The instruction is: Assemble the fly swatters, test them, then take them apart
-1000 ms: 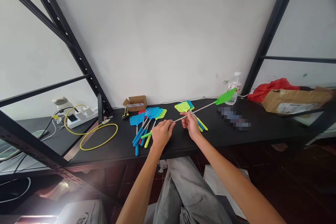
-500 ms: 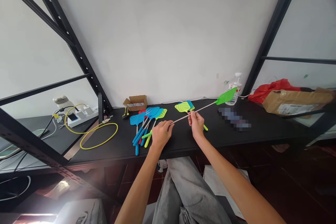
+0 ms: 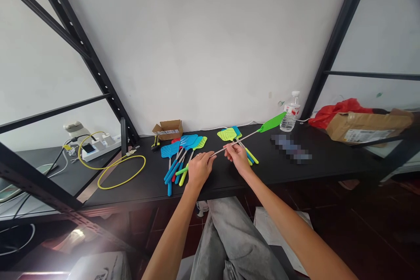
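A green fly swatter [image 3: 273, 122] is held slantwise above the black table, its flap up to the right and its green grip end poking out at the left. My left hand [image 3: 199, 168] is closed round it near the grip. Farther up, my right hand [image 3: 236, 156] pinches the thin metal rod. Left of my hands lies a pile of blue, red and yellow-green fly swatters [image 3: 170, 150]. Behind my right hand, several yellow-green and blue fly swatters [image 3: 227, 134] lie together, handles toward the front right, partly hidden by the hand.
On the table [image 3: 311, 175] are a small open cardboard box [image 3: 168, 130], a yellow cable [image 3: 144, 164], a power strip [image 3: 101, 144], a water bottle [image 3: 290, 111] and a blurred-out item [image 3: 291, 147]. A large carton [image 3: 364, 127] with a red bag stands right. Black shelf posts [image 3: 337, 39] flank the table.
The green fly swatter's flap has shifted left and slightly down. My right hand has moved left along the rod, closer to my left hand, uncovering more of the handles behind it.
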